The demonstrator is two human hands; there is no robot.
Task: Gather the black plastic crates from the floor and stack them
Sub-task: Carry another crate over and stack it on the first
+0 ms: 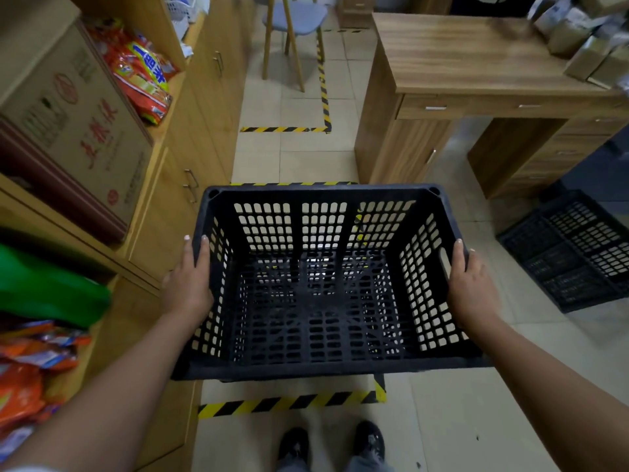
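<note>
Both hands, left hand and right hand, clamp the perforated black plastic crate by its short ends; the second black slatted crate lies on the floor, forward-right, nearer the right hand.

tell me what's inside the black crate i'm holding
Nothing: the held crate is empty between left hand and right hand. Floor tiles show through its mesh.
</note>
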